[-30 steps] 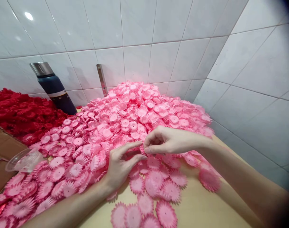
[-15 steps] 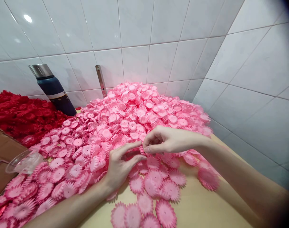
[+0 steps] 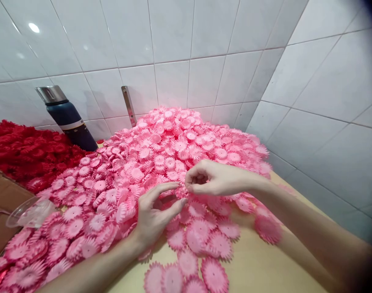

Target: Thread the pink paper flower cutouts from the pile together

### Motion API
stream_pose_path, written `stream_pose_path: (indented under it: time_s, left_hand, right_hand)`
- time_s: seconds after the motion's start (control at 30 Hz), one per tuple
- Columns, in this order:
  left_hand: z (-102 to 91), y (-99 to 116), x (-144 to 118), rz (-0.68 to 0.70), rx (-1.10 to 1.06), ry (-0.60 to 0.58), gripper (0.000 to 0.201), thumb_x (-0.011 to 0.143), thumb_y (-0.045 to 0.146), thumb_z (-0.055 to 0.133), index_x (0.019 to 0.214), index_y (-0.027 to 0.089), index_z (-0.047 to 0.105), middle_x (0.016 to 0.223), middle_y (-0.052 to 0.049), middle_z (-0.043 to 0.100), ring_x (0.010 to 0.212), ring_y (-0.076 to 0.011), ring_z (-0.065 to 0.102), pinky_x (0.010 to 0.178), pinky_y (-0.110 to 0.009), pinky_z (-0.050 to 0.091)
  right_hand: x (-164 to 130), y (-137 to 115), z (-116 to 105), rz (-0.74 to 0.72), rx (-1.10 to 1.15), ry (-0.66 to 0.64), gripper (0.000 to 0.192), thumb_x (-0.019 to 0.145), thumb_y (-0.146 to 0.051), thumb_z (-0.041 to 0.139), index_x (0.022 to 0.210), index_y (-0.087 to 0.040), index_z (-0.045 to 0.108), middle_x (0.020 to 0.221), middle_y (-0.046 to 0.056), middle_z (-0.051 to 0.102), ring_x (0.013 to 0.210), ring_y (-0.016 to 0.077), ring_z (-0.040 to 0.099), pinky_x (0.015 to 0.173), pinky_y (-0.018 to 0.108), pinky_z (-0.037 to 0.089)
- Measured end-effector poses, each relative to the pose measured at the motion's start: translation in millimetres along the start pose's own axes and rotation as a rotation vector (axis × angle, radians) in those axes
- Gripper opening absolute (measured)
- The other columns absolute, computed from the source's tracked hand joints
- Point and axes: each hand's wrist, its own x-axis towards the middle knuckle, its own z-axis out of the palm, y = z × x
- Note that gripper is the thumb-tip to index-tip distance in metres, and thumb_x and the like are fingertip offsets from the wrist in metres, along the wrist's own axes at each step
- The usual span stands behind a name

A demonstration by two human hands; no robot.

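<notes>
Hundreds of pink flower pieces [image 3: 173, 150] lie heaped on the counter [image 3: 256, 264] against a tiled wall. At the heap's near edge, the right hand [image 3: 213, 179] pinches one piece in a clenched grip. The left hand [image 3: 155, 211] rests beside it, fingers spread and released.

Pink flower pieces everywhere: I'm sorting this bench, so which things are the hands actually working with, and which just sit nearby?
In hand:
- pink flower pile, worked at its near edge
- left hand, open, resting on the pink pieces
- right hand, fingertips pinched together at a pink piece

Lying about:
- red flower pile
- dark flask
- clear plastic bag
- wooden table
</notes>
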Motion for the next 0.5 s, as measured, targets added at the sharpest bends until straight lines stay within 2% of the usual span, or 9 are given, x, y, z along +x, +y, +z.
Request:
stream_pose_path:
  time_s: [0.1, 0.23, 0.4, 0.5]
  left_hand:
    - [-0.7, -2, -1, 0.030, 0.012, 0.015, 0.029, 0.078, 0.015, 0.074, 0.105, 0.027, 0.069, 0.107, -0.002, 0.072, 0.099, -0.0159, 0.068, 0.086, -0.027, 0.058]
    - [-1.8, -4, -2, 0.052, 0.004, 0.023, 0.025, 0.080, 0.014, 0.072, 0.102, 0.026, 0.068, 0.104, -0.002, 0.072, 0.100, -0.0173, 0.068, 0.088, -0.030, 0.056]
    - [-2.8, -4, -2, 0.071, 0.017, 0.006, 0.027, 0.080, 0.013, 0.072, 0.104, 0.025, 0.068, 0.104, -0.003, 0.071, 0.098, -0.0165, 0.068, 0.086, -0.028, 0.056]
    - [-2.4, -3, -2, 0.043, 0.011, -0.023, 0.029, 0.079, 0.014, 0.073, 0.105, 0.026, 0.068, 0.107, -0.003, 0.071, 0.100, -0.0163, 0.067, 0.085, -0.027, 0.057]
  right_hand:
    - [-1, 0, -2, -0.012, -0.024, 0.027, 0.009, 0.076, -0.016, 0.051, 0.069, -0.018, 0.056, 0.065, -0.003, 0.053, 0.058, 0.0097, 0.044, 0.052, 0.024, 0.035]
    - [-3, 5, -5, 0.004, -0.103, 0.086, 0.011, 0.072, -0.013, 0.048, 0.063, -0.018, 0.048, 0.059, -0.004, 0.047, 0.053, 0.0089, 0.039, 0.049, 0.024, 0.031]
    - [-8, 14, -14, 0.091, -0.348, 0.325, 0.021, 0.072, -0.013, 0.048, 0.056, -0.019, 0.036, 0.051, -0.004, 0.036, 0.048, 0.0086, 0.029, 0.047, 0.027, 0.021]
    - [-12, 10, -18, 0.069, -0.331, 0.396, 0.032, 0.080, -0.020, 0.049, 0.054, -0.019, 0.029, 0.050, -0.005, 0.028, 0.047, 0.0084, 0.023, 0.047, 0.029, 0.019]
